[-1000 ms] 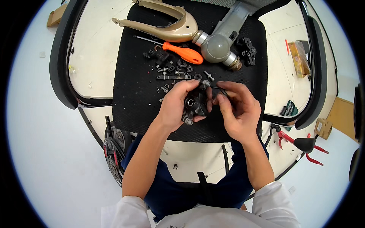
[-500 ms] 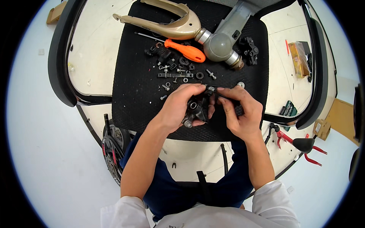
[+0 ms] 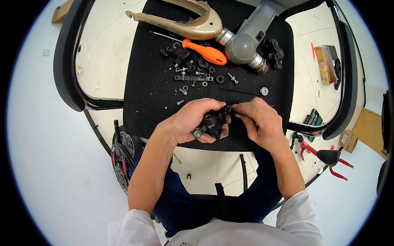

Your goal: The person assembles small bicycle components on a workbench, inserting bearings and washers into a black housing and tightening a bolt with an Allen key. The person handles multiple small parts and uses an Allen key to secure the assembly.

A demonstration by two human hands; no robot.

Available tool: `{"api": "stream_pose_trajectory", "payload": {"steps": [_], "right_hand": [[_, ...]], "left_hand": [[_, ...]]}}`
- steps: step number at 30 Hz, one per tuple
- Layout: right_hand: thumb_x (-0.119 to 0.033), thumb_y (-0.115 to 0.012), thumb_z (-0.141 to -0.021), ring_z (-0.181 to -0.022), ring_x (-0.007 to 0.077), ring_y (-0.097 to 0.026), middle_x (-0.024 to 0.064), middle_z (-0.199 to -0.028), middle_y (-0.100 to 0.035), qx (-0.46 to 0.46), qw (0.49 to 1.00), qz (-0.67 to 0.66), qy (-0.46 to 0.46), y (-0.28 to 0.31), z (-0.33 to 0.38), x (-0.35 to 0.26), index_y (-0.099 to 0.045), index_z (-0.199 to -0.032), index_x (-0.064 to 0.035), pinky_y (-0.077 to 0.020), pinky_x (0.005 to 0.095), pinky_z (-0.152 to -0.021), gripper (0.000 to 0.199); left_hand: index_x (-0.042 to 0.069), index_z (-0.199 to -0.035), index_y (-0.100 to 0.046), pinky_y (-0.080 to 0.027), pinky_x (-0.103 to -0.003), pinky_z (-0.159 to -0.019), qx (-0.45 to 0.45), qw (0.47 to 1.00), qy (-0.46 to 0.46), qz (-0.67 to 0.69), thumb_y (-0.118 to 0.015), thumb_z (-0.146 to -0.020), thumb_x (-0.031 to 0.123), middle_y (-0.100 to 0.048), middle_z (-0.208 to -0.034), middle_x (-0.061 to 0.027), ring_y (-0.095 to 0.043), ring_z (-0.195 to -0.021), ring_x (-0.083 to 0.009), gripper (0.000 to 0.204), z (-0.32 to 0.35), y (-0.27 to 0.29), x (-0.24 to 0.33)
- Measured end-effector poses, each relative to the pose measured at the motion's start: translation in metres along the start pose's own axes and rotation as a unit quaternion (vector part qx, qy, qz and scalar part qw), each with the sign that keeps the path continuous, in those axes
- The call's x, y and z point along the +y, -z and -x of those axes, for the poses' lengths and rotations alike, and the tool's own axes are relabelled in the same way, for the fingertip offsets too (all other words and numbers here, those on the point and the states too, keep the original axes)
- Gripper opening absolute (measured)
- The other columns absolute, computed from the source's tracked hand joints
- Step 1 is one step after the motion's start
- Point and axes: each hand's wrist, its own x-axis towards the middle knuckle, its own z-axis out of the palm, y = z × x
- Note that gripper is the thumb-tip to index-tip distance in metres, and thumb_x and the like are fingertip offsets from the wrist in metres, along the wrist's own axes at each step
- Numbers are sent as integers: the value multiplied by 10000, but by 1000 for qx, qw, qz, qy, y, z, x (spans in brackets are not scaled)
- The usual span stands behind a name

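Left hand (image 3: 193,121) wrapped around a small black mechanical part (image 3: 211,123), grip clenched on it, thumb under, fingers over the top. A silver stub sticks out of the part's lower left end. Part sits just above the near edge of the black mesh chair seat (image 3: 147,90), which serves as the bench here.

Right hand (image 3: 259,123) pinches at the part's upper right corner, fingertips (image 3: 237,110) closed on something small there; too small to tell what. Both hands touch the part.

Just beyond the hands: loose screws, washers and small black fittings (image 3: 193,76) scattered mid-seat, a thin black rod (image 3: 240,92) and a silver washer (image 3: 264,91) to the right of them.

Further out: orange-handled screwdriver (image 3: 204,51), lying tilted. Behind it a tan fork-shaped casting (image 3: 184,22) joined to a grey ball-shaped housing (image 3: 242,47). Black clustered part (image 3: 274,53) just right of the housing.

Off the seat, on the floor at right: red-handled pliers (image 3: 324,158).
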Motion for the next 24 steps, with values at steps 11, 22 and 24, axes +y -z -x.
{"api": "stream_pose_trajectory", "payload": {"steps": [11, 22, 24], "right_hand": [[-65, -623, -935, -577, 150, -616, 111, -763, -679, 125, 945, -102, -284, -27, -1, -6, -662, -1015, 36, -511, 282, -570, 135], [-119, -583, -984, -657, 88, -615, 54, -812, -618, 95, 884, -312, -335, -27, -13, -5, -601, -1016, 50, -488, 224, -589, 173], [-88, -578, -976, -674, 101, -629, 79, -861, -617, 89, 861, -350, -357, -26, -12, -10, -547, -1078, 48, -500, 227, -600, 173]], "left_hand": [[15, -920, -554, -424, -257, -473, 202, 919, -275, -197, -386, -1029, 237, -589, -719, -61, -526, -535, -125, 298, -21, -33, -14], [-59, -928, -521, -476, -380, -556, 251, 768, -451, -379, -439, -999, 164, -606, -636, -171, -628, -568, -307, 248, -13, -26, -11], [-44, -916, -524, -474, -369, -568, 264, 784, -449, -338, -423, -1004, 177, -611, -648, -150, -625, -578, -275, 258, -14, -25, -11]]}}
